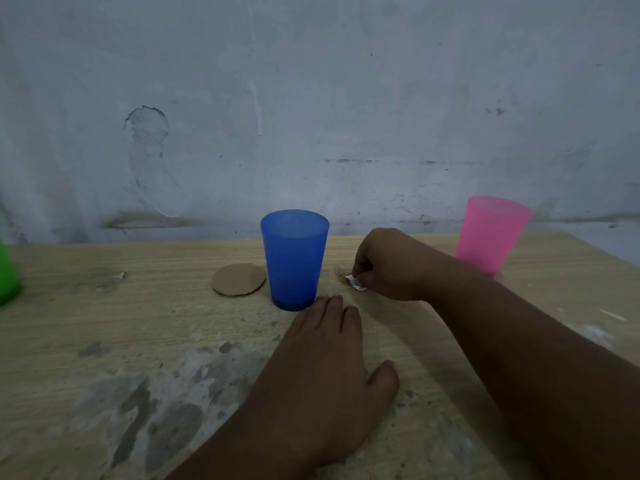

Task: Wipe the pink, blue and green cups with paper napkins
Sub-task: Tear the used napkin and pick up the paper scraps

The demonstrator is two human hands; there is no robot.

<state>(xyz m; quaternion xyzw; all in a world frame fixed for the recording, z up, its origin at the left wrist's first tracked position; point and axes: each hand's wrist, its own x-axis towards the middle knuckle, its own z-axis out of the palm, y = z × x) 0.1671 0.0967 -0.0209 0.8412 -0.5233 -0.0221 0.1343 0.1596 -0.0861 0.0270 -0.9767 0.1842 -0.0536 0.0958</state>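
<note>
We note the right grip [388, 268] pinching a white paper napkin scrap [355, 282] on the wooden surface [104, 341], mid-surface, just beside the upright blue plastic cup [294, 261]. The left grip [325, 348] lies flat by its base, holding nothing. We judge the step to be fetching the napkin; next, steady 1 cup. The pink plastic cup [490, 233] stands near the far right edge. The green plastic cup [7, 275] is cut off at the left edge. The scrap is mostly hidden.

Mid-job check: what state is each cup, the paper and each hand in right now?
blue cup: upright, open end up, unheld.
pink cup: upright, far right, untouched.
green cup: left edge, mostly cut off; orientation unclear.
cardboard disc: flat on the table beside the blue cup.
paper scrap: pinched by the right hand, low at the table.
left hand: flat on table, fingers straight, near blue cup's base.
right hand: fingers curled, pinching the scrap.
</note>
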